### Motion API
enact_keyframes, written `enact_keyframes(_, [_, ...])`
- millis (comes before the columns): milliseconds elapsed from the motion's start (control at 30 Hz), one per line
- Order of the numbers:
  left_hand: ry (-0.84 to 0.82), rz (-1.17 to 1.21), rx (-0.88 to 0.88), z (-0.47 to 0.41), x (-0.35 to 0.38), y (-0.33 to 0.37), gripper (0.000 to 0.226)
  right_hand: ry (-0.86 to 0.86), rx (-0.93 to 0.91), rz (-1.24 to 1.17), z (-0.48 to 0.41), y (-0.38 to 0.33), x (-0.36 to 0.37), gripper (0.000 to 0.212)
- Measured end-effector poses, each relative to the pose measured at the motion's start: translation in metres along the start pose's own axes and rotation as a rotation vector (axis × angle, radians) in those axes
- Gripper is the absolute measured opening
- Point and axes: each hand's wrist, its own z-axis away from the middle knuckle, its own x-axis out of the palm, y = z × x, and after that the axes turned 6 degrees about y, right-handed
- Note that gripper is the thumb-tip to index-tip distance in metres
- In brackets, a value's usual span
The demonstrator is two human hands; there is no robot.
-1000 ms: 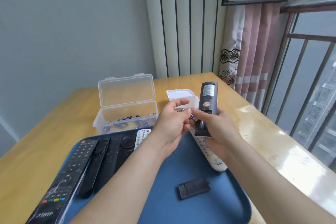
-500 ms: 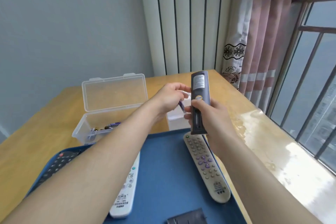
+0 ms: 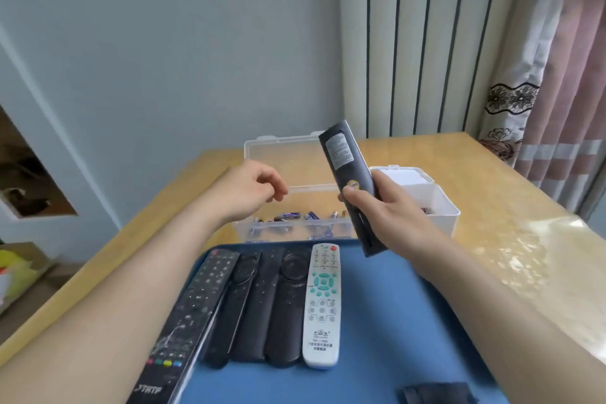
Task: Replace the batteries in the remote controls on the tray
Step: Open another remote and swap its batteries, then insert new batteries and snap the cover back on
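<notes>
My right hand (image 3: pixel 390 216) grips a dark remote (image 3: pixel 344 157) by its lower half, back side up, tilted above the far edge of the blue tray (image 3: pixel 400 321). My left hand (image 3: pixel 255 188) hovers over the clear battery box (image 3: pixel 278 149), fingers loosely curled, with nothing visible in them. Several batteries (image 3: pixel 288 216) lie in that box. On the tray a white remote (image 3: pixel 323 302) lies beside several black remotes (image 3: pixel 262 302). A loose dark battery cover (image 3: pixel 436 398) sits at the tray's near right.
A small white box (image 3: pixel 439 203) with its lid open stands right of the clear box, partly behind my right hand. The wooden table (image 3: pixel 511 239) runs to a curtain and window on the right. A wall stands behind the table.
My left hand, which pinched a battery next to the remote, has moved left over the clear box, and no battery shows in it. The remote now tilts left. The view has swung left.
</notes>
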Motion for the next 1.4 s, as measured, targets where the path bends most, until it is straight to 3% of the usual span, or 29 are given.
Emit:
enact_keyframes(167, [-0.145,-0.096,0.015,-0.009,0.014,-0.013,0.031,-0.044,-0.071,0.3,-0.02,0.002,0.022,0.02])
enact_keyframes(300, [-0.222,-0.108,0.071,-0.027,0.036,-0.002,0.024,0.052,0.049,0.064,-0.022,0.013,0.026,0.02])
enact_keyframes(400, [-0.25,-0.261,0.137,-0.043,0.054,0.001,0.018,0.067,0.108,-0.097,-0.021,0.021,0.026,0.021])
enact_keyframes(567, [-0.304,-0.507,0.218,-0.058,0.064,0.003,0.03,0.176,0.203,-0.328,-0.021,0.025,0.018,0.022])
enact_keyframes(667, [-0.302,-0.459,0.232,-0.057,0.057,0.001,0.02,0.182,0.142,-0.251,-0.019,0.026,0.017,0.019])
enact_keyframes(767, [-0.247,-0.312,0.13,-0.055,0.033,-0.011,0.017,0.175,0.064,-0.167,-0.018,0.028,0.02,0.019])
enact_keyframes(933, [-0.351,-0.547,0.107,-0.051,0.014,-0.037,0.012,0.169,-0.051,-0.025,-0.018,0.032,0.023,0.018])
enact_keyframes(1133, [-0.387,-0.602,0.124,-0.056,0.023,-0.031,0.006,0.179,-0.095,0.044,-0.017,0.034,0.026,0.024])
enact_keyframes(1233, [-0.374,-0.551,0.127,-0.058,0.023,-0.03,0.016,0.181,-0.11,0.086,-0.016,0.032,0.028,0.03])
enact_keyframes(1400, [-0.421,-0.714,0.182,-0.058,0.03,-0.024,0.019,0.16,-0.142,0.17,-0.014,0.031,0.028,0.029])
